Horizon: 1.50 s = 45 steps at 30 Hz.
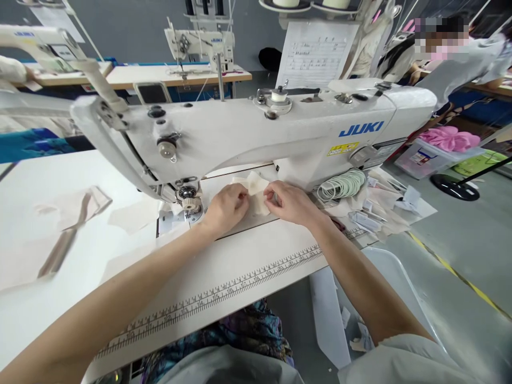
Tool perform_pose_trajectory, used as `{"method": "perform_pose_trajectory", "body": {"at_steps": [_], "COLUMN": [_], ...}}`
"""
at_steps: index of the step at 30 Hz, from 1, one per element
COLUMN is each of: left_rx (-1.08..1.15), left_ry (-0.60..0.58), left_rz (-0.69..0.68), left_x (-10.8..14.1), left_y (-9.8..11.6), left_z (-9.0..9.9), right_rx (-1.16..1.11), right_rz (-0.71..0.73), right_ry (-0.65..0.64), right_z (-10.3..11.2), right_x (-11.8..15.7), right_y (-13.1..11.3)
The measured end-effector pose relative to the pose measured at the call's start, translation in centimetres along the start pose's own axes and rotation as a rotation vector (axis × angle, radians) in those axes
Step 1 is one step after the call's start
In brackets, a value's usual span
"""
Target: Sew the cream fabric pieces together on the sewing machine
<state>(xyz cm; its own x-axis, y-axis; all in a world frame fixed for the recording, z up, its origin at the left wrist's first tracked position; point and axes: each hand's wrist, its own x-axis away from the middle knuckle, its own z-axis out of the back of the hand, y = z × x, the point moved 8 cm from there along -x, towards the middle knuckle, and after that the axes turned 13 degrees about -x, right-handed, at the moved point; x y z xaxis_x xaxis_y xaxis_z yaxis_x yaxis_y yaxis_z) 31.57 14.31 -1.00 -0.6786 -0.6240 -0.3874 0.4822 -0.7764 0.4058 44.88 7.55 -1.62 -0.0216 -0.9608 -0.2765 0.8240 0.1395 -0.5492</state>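
Note:
Under the arm of a white sewing machine (248,128), a small cream fabric piece (258,186) lies between my two hands. My left hand (229,207) pinches its left edge with thumb and fingers. On the other side, my right hand (288,202) has its fingers closed on the right edge. The needle and presser foot area (190,205) is just left of my left hand. Pale fabric panels (80,213) are spread over the table at the left.
Right of my right hand sit a coil of pale green cord (342,185) and a heap of labelled fabric pieces (376,208). A ruler strip (224,290) runs along the table front. Below right is a translucent bin (384,261). Another person (404,56) is at back right.

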Motion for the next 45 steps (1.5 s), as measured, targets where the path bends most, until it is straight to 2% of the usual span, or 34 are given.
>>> {"method": "perform_pose_trajectory", "body": {"at_steps": [4, 7, 10, 12, 14, 16, 19, 22, 27, 34, 41, 45], "left_rx": [0.11, 0.135, 0.093, 0.041, -0.015, -0.068, -0.131, -0.162, -0.179, -0.295, -0.279, -0.214], "left_ry": [0.12, 0.205, 0.286, 0.3, 0.248, 0.157, 0.058, 0.028, -0.008, -0.135, -0.131, -0.127], "left_rz": [0.196, 0.272, 0.256, 0.157, -0.003, -0.162, -0.295, -0.329, -0.364, -0.458, -0.441, -0.414], "left_x": [-0.2, -0.7, -1.0, -1.0, -0.8, -0.3, 0.5, 0.8, -0.1, -1.5, -1.3, -0.7], "left_y": [-2.1, -2.9, -2.4, -0.9, 1.2, 3.4, 5.0, 5.0, 4.4, 5.0, 4.8, 4.0], "left_z": [0.4, 0.5, 1.2, 1.7, 1.5, 0.5, -1.2, -1.9, -1.6, -2.7, -2.6, -1.8], "right_rx": [0.03, 0.052, 0.066, 0.068, 0.065, 0.058, 0.04, 0.028, 0.041, 0.088, 0.074, 0.039], "right_rz": [0.023, 0.035, 0.039, 0.043, 0.045, 0.043, 0.041, 0.037, 0.016, -0.025, 0.009, 0.11], "right_ry": [-0.017, -0.016, -0.002, 0.008, 0.019, 0.037, 0.09, 0.141, 0.159, 0.08, 0.063, -0.026], "right_z": [-0.2, -0.4, -0.5, -0.5, -0.4, 0.0, 1.0, 1.9, 2.3, 1.1, 1.7, 1.5], "right_x": [0.0, 0.1, 0.1, 0.0, -0.1, -0.2, -0.3, -0.2, 0.0, 0.1, 0.4, 0.6], "right_y": [-0.2, -0.2, -0.1, 0.0, 0.1, 0.3, 0.7, 1.0, 1.2, 1.4, 0.7, -0.9]}}
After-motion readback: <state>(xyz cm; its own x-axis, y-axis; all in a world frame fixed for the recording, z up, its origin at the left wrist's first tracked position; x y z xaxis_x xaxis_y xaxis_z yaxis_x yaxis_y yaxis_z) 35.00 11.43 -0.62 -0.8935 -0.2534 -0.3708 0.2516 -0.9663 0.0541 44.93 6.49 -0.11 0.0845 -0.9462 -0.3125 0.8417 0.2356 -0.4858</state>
